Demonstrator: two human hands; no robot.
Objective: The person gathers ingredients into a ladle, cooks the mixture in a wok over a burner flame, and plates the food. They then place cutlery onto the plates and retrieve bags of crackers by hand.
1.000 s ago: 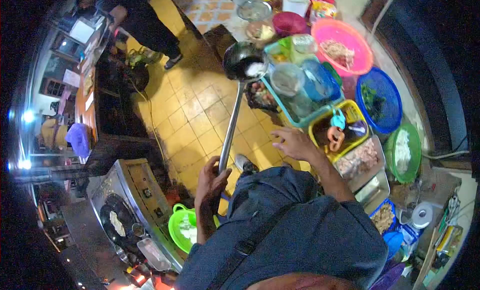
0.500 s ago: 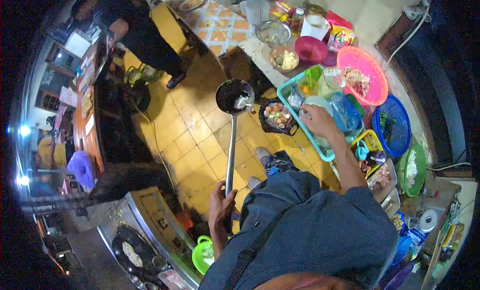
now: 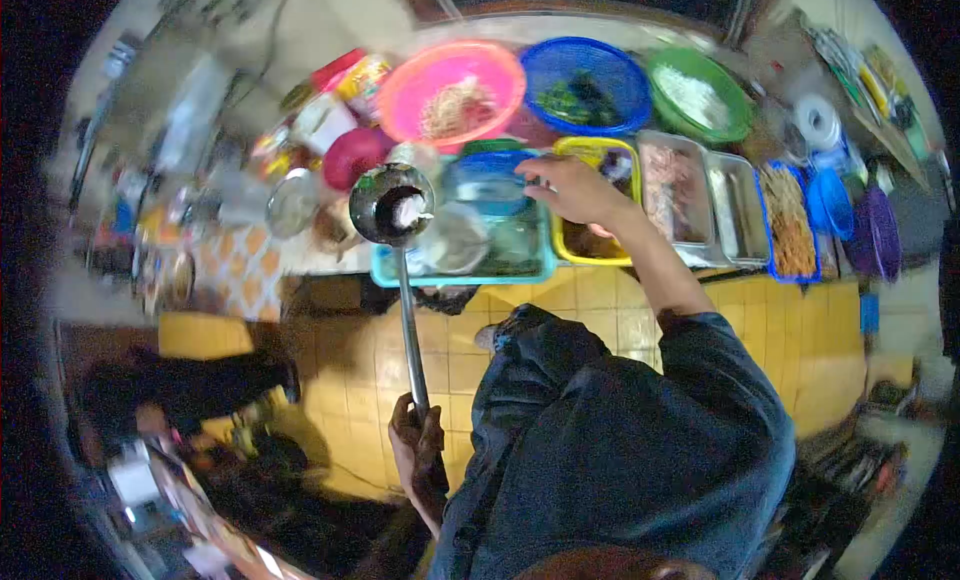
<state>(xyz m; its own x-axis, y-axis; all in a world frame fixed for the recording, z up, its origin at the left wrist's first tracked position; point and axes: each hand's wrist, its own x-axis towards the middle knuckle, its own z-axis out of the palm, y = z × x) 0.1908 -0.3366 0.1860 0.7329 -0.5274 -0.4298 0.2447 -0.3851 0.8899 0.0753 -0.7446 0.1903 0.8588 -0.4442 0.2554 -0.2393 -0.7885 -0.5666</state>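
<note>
My left hand [image 3: 416, 442] is wrapped round the handle of a long metal ladle [image 3: 408, 320], held upright in view. In its round bowl lies a white clump against a dark inside. My right hand [image 3: 575, 192] hovers with fingers apart over the right end of a turquoise tray [image 3: 468, 279] and the edge of a yellow basket [image 3: 590, 259]. No object shows between its fingers. Just beyond the fingertips is a blue tub [image 3: 490, 202] in the tray. Part of the tray is hidden behind the ladle bowl.
Behind the tray stand a pink colander [image 3: 400, 85] with shredded food, a blue basket [image 3: 636, 85] with greens and a green basket [image 3: 738, 115] with white shreds. Metal trays [image 3: 672, 190] of food continue rightward. A person in dark clothes [image 3: 190, 390] is at lower left.
My view has turned right to face the food table. The ladle has swung round with me, still in my left hand. My right hand has moved from the tray's left part toward the yellow basket.
</note>
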